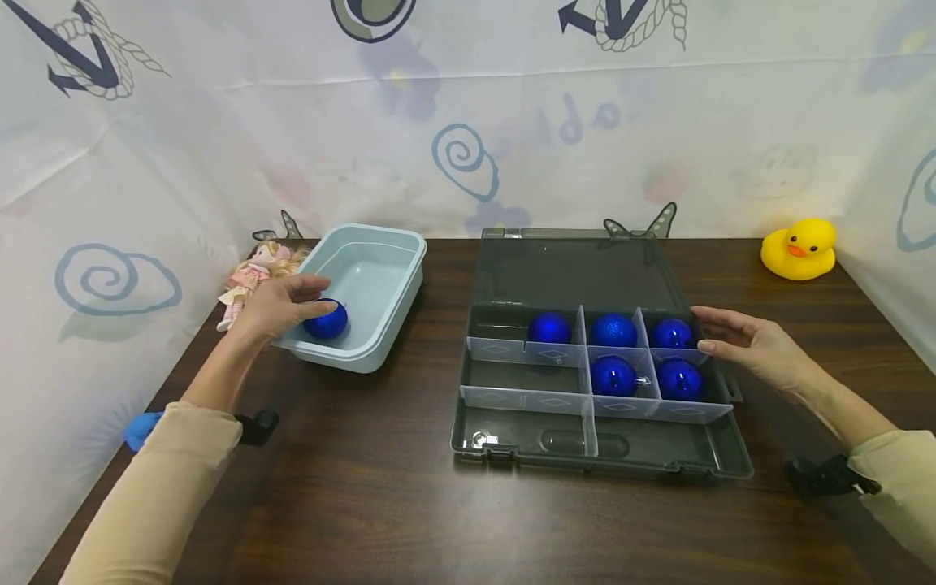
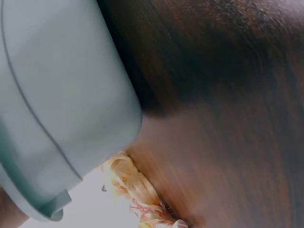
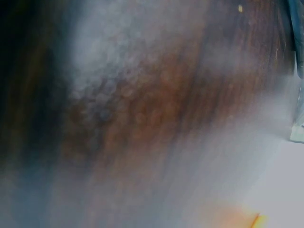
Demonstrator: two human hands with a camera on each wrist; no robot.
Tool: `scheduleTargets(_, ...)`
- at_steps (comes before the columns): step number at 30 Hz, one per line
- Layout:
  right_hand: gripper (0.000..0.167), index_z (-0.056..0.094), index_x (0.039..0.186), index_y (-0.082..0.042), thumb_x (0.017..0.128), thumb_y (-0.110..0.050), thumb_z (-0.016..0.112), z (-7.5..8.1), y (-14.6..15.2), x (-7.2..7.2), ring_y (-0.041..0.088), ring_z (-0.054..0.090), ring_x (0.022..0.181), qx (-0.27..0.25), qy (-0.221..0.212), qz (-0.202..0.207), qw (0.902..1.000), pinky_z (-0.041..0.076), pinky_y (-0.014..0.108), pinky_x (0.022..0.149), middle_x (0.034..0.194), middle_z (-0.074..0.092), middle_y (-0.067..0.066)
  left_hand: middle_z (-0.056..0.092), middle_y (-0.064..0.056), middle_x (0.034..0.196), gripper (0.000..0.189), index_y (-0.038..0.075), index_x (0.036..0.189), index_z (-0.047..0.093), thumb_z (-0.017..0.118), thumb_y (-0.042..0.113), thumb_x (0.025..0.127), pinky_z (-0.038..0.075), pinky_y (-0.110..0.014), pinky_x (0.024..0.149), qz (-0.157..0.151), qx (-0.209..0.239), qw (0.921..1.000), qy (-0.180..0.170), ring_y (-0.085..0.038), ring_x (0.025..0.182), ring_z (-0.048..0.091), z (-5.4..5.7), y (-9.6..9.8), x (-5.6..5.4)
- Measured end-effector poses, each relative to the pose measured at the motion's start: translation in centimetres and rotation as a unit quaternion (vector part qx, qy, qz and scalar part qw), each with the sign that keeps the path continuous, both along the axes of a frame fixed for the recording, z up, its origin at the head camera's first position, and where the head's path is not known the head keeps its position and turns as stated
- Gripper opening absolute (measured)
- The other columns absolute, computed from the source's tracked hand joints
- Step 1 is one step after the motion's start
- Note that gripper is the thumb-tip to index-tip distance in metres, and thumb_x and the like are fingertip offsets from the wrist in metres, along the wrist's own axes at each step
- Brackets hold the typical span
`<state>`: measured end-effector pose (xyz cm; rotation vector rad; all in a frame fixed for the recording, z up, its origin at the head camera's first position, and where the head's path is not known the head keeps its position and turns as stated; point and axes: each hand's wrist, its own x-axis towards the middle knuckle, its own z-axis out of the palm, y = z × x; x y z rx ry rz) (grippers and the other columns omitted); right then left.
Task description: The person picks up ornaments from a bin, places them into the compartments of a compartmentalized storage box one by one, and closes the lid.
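In the head view, a blue Christmas bauble [image 1: 326,322] lies at the near end of a light-blue plastic tub [image 1: 398,313]. My left hand [image 1: 281,305] reaches over the tub's left rim, its thumb overlapping the bauble's top and its fingers loosely extended. A dark see-through divided box [image 1: 570,268] stands with its lid laid back. Several blue baubles sit in its compartments, among them a shiny one [image 1: 680,379] and a glittery one [image 1: 614,330]. My right hand [image 1: 760,345] is at the box's right edge, thumb and fingers apart near the back-right bauble [image 1: 671,333].
A blond doll [image 1: 252,276] leans left of the tub; its hair [image 2: 128,178] shows in the left wrist view. A yellow rubber duck [image 1: 799,249] stands at the back right. Printed cloth [image 1: 292,154] hangs behind the dark wooden table [image 1: 380,479].
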<state>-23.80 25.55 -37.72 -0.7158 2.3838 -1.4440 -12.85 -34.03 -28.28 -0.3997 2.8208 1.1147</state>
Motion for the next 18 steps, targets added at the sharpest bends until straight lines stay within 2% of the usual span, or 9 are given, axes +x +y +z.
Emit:
scheduleTargets(7,0.052,0.039,0.142,-0.004,0.095,-0.016,0.057,0.11,0.02,-0.05,-0.019,0.048,0.103,0.010,0.000,-0.005,0.9999,0.044,0.005,0.080,0.124,0.045,-0.026,0.047,-0.029,0.135,0.060,-0.002,0.134,0.048,0.069,0.027,0.086,0.028,-0.055,0.107,-0.028,-0.067,0.9969,-0.029,-0.043,0.128,0.040,-0.12,0.26,-0.43)
scheduleTargets(18,0.051,0.038,0.142,-0.003,0.095,-0.015,0.056,0.10,-0.02,0.11,-0.017,0.050,0.102,0.007,-0.002,-0.001,1.0000,0.045,0.006,0.080,0.119,0.044,-0.029,0.049,-0.031,0.131,0.056,-0.005,0.131,0.049,0.070,0.018,0.084,0.031,-0.055,0.104,-0.025,-0.093,0.9948,-0.033,-0.043,0.122,0.043,-0.68,0.62,-0.83)
